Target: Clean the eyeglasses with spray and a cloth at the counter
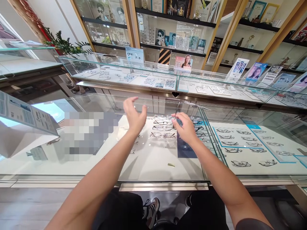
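Observation:
Over the glass counter (144, 175), my left hand (134, 117) is raised with thumb and fingers spread, holding nothing that I can see. My right hand (185, 127) is a short way to the right, thumb and fingers pinched together. From its fingertips a thin dark temple of a pair of eyeglasses (177, 108) points upward; the rest of the pair is hard to make out against the glass. Below and between the hands, several pairs of glasses (163, 135) lie in rows inside the case. A dark blue panel (185, 148) lies partly under my right hand.
A small gold plate (171, 165) is near the case's front. More framed glasses (241, 163) lie in the right-hand section. At left stands a folded display card (28, 118). Behind runs a second glass showcase (115, 80), with shelves (175, 16) beyond. A plant (64, 44) is at back left.

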`<state>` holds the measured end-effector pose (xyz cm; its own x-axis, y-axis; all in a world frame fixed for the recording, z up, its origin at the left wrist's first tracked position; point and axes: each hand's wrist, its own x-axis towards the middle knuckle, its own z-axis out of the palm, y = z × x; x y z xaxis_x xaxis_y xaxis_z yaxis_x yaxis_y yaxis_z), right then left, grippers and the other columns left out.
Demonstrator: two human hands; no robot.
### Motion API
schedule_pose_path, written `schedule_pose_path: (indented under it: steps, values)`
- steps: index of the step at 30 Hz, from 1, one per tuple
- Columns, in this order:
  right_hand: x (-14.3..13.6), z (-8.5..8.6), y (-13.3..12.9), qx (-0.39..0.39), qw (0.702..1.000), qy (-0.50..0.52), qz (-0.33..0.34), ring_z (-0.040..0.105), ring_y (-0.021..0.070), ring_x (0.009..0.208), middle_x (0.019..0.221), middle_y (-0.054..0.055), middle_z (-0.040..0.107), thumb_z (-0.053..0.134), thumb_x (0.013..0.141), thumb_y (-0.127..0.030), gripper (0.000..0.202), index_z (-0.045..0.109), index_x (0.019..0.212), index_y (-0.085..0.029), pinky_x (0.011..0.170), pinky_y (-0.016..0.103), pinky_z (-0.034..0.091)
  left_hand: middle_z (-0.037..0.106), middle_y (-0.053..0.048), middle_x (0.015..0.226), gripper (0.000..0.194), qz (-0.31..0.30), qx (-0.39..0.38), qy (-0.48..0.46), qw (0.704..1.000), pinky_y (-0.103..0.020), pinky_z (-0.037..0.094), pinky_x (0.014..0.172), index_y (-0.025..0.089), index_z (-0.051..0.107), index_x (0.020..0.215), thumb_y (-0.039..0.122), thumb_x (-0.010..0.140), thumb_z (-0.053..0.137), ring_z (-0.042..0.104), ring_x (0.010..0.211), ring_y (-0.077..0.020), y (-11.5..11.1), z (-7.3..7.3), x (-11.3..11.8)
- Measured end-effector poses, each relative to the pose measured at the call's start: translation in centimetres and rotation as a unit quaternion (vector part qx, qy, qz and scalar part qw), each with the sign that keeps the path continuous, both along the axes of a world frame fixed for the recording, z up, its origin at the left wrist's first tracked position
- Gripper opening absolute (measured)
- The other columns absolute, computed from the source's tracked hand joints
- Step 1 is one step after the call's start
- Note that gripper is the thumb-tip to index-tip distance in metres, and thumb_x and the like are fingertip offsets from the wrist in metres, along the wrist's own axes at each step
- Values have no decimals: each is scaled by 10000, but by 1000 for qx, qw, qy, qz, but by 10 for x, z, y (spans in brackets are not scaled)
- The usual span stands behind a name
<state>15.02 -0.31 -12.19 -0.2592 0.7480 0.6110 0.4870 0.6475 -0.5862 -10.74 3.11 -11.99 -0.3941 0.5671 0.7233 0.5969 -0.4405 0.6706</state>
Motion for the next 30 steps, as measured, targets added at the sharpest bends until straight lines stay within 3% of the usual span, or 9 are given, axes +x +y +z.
schedule_pose_path:
  steps: [3, 5, 7, 11, 15, 19, 20, 24, 30]
  values:
    - [2, 4, 0, -6, 1000, 3, -5, 671, 291, 1147, 1234, 108, 753, 542, 1087, -401, 281, 734, 1209, -237, 1024, 454, 507, 458, -231, 1571, 728, 81, -54, -33, 995, -524, 258, 1319, 151, 470, 1497, 213, 832, 759, 397, 1533, -385, 23, -14, -30]
    - [2, 6, -1, -7, 1000, 5, 0, 672, 286, 1143, 1213, 102, 757, 513, 1100, -404, 281, 733, 1165, -243, 1022, 449, 501, 446, -243, 1611, 829, 66, -130, -67, 987, -548, 256, 1313, 156, 397, 1541, 239, 813, 786, 376, 1557, -408, 38, -26, -47]
    - [1, 8, -2, -6, 1000, 8, 7, 673, 282, 1150, 1199, 96, 763, 487, 1112, -407, 290, 728, 1117, -246, 1027, 445, 496, 566, -228, 1503, 866, 15, -202, -114, 973, -548, 357, 1243, 164, 363, 1544, 243, 800, 799, 530, 1415, -393, 49, -37, -60]
    - [0, 8, -3, -7, 1000, 16, 20, 675, 274, 1138, 1182, 92, 768, 469, 1122, -416, 303, 715, 1069, -247, 1024, 442, 493, 692, -103, 1134, 505, -31, -258, -146, 955, -547, 407, 1163, 215, 564, 1211, 219, 754, 778, 620, 1130, -337, 60, -49, -68]
    - [1, 10, -3, -19, 999, 38, 29, 674, 263, 1094, 1155, 91, 757, 473, 1121, -431, 312, 718, 1064, -246, 999, 429, 504, 620, -62, 983, 316, -47, -239, -163, 956, -502, 450, 1092, 242, 580, 1001, 232, 731, 743, 583, 1041, -302, 57, -41, -59]
    - [1, 11, -4, -45, 995, 81, 47, 690, 239, 1069, 1130, 84, 737, 495, 1109, -462, 319, 716, 1044, -241, 997, 400, 534, 578, -24, 904, 306, -140, -221, -197, 945, -374, 544, 807, 268, 557, 996, 381, 761, 716, 579, 854, -223, 41, -16, -34]
    - [1, 12, -4, -55, 993, 92, 55, 696, 236, 1075, 1130, 83, 732, 500, 1105, -474, 321, 713, 1041, -242, 999, 394, 544, 569, -17, 881, 323, -181, -222, -213, 934, -347, 536, 726, 267, 558, 981, 446, 763, 714, 573, 799, -206, 35, -8, -27]
    - [-2, 12, -5, -111, 979, 134, 104, 730, 229, 1068, 1176, 80, 710, 519, 1084, -518, 316, 677, 1040, -247, 1002, 392, 576, 491, -16, 729, 561, -434, -260, -336, 794, -335, 470, 587, 237, 578, 798, 786, 783, 693, 514, 678, -196, 1, 18, 3]
    - [-6, 16, -10, -195, 951, 175, 164, 752, 239, 1068, 1237, 80, 690, 586, 1030, -593, 354, 650, 1053, -246, 1038, 417, 563, 458, -45, 684, 683, -549, -312, -336, 699, -355, 438, 556, 227, 589, 674, 897, 802, 612, 483, 654, -214, -28, 29, 27]
